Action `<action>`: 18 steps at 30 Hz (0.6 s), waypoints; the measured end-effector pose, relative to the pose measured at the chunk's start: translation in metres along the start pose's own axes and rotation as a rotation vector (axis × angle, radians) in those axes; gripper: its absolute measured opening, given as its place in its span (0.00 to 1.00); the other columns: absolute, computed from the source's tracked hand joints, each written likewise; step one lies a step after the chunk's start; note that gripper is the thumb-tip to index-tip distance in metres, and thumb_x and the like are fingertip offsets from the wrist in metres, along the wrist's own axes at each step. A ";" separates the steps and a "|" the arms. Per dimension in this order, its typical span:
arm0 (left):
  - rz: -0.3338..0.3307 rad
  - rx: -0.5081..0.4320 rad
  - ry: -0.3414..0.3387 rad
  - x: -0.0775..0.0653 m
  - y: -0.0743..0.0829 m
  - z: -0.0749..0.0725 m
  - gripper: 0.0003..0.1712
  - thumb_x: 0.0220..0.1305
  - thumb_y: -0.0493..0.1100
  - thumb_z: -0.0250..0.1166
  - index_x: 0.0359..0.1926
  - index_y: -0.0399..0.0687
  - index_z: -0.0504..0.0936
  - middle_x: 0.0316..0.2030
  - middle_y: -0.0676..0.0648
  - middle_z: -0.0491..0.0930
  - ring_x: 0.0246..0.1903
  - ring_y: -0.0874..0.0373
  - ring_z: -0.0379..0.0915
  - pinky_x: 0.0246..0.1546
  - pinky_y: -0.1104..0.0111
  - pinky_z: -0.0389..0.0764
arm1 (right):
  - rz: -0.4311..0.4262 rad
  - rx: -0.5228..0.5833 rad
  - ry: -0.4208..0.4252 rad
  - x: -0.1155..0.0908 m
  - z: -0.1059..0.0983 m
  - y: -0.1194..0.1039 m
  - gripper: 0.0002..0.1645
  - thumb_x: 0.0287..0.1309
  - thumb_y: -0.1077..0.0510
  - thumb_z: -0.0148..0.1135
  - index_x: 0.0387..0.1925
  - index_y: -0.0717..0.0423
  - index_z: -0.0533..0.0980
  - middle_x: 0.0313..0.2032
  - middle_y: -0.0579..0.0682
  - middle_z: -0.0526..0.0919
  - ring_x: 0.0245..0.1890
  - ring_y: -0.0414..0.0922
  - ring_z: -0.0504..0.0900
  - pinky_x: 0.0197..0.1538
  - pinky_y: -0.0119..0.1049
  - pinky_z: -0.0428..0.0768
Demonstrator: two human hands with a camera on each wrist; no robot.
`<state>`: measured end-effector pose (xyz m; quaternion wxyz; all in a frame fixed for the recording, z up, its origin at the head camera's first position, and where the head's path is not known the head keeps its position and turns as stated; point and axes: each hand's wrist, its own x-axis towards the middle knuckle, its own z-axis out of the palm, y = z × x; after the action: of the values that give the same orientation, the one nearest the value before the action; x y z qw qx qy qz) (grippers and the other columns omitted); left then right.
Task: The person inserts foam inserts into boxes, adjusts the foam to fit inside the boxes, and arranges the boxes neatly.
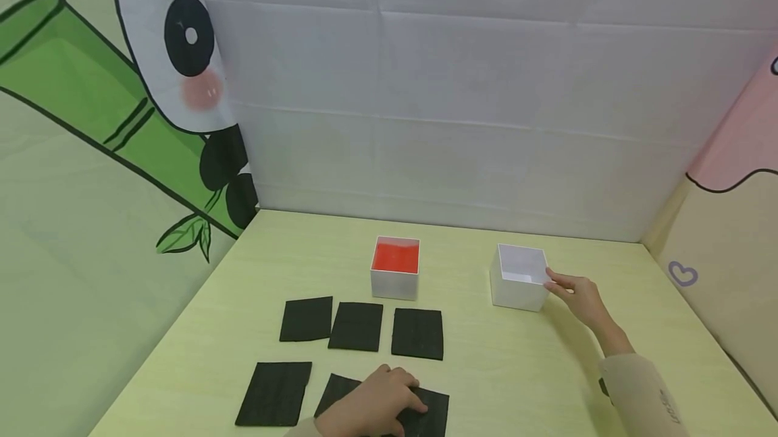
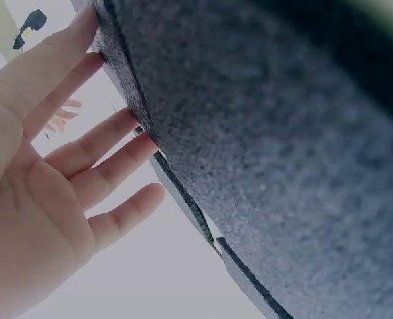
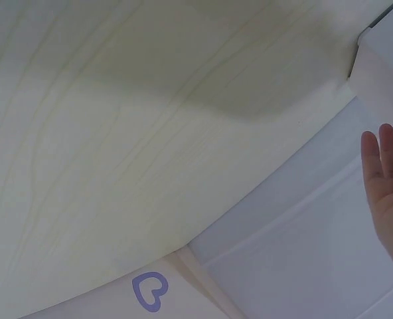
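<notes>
My left hand (image 1: 377,400) reaches over the near row of black squares, its fingertips on the rightmost black square (image 1: 429,413). In the left wrist view, the left hand's extended fingers (image 2: 110,149) meet the edge of a dark felt-like sheet (image 2: 263,159). At the back right stands a white open-topped box (image 1: 519,294), which looks bare inside. My right hand (image 1: 580,298) touches that box's right rim with its fingertips. In the right wrist view, straight fingers of the right hand (image 3: 389,179) show beside the white box (image 3: 388,60); the thumb is out of frame.
Left of the white box is another white box (image 1: 394,285) with red inside. Several black squares lie in two rows, including one at far left (image 1: 273,394) and one in the back row (image 1: 417,333). A white wall (image 1: 462,119) borders the pale table (image 1: 504,369).
</notes>
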<state>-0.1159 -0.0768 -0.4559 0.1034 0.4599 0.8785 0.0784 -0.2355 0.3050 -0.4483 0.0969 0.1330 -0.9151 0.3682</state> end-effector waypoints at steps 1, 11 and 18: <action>0.003 0.002 0.005 0.000 0.000 0.000 0.24 0.38 0.48 0.74 0.43 0.62 0.83 0.43 0.56 0.75 0.41 0.66 0.68 0.33 0.72 0.66 | -0.002 -0.002 0.001 0.000 0.000 0.000 0.23 0.58 0.59 0.56 0.50 0.74 0.69 0.48 0.67 0.71 0.48 0.65 0.70 0.44 0.56 0.70; -0.016 -0.038 0.065 -0.003 -0.002 0.002 0.23 0.38 0.49 0.74 0.41 0.62 0.82 0.35 0.58 0.68 0.35 0.67 0.59 0.31 0.72 0.60 | -0.006 0.003 -0.001 -0.002 -0.001 -0.002 0.24 0.58 0.59 0.55 0.50 0.74 0.69 0.48 0.68 0.70 0.48 0.66 0.69 0.44 0.58 0.69; -0.111 -0.140 0.045 -0.002 0.001 0.003 0.24 0.37 0.47 0.75 0.40 0.61 0.81 0.35 0.59 0.63 0.32 0.66 0.55 0.29 0.74 0.62 | -0.015 -0.001 0.006 -0.003 0.000 -0.002 0.23 0.59 0.59 0.55 0.50 0.73 0.69 0.48 0.69 0.71 0.47 0.66 0.70 0.43 0.58 0.69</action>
<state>-0.1131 -0.0779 -0.4586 0.1200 0.4002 0.8971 0.1441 -0.2325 0.3045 -0.4476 0.1025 0.1389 -0.9140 0.3672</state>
